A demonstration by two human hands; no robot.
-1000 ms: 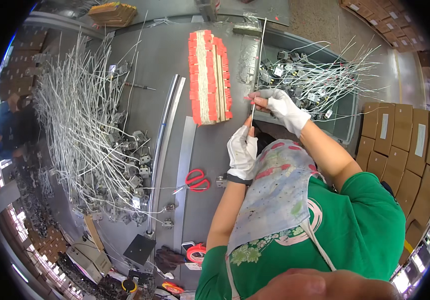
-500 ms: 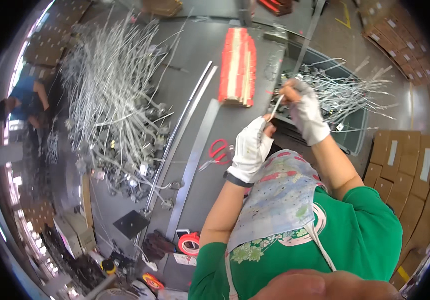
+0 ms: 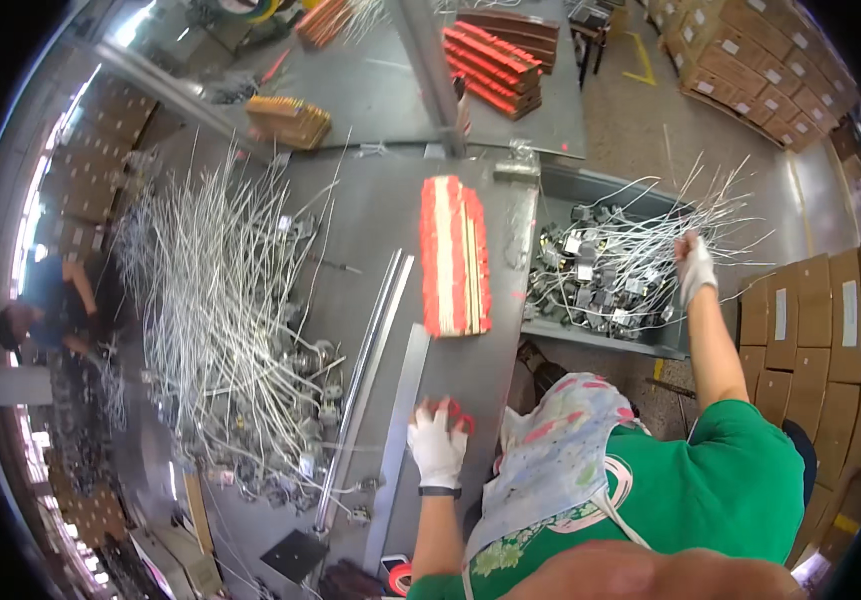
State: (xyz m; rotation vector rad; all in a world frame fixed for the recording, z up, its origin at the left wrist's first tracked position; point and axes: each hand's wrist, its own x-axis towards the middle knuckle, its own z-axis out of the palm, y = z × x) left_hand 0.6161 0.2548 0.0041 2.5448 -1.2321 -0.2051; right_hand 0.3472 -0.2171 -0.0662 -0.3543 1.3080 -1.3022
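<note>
My left hand (image 3: 437,445), in a white fingerless glove, lies on the grey table with its fingers apart. It rests over scissors (image 3: 460,416); only part of their red handles shows, the blades being covered. Out to the right, my right hand (image 3: 694,268), gloved the same way, has its fingers curled on a white wire among the wire ends at the bin's right side. Grey-black electrical parts (image 3: 600,275) with long white wires (image 3: 665,240) fill the grey plastic bin (image 3: 605,342).
A stack of red-edged strips (image 3: 455,255) stands mid-table. Left of the metal bars (image 3: 360,390) lies a large heap of wired parts (image 3: 235,320). A post (image 3: 425,70) rises at the back. Cartons (image 3: 810,340) stand at right; another person (image 3: 50,290) works far left.
My hands have moved apart: the left down to the scissors, the right out over the bin. The wire stretched between them is no longer there. The view has shifted, showing more of the far table.
</note>
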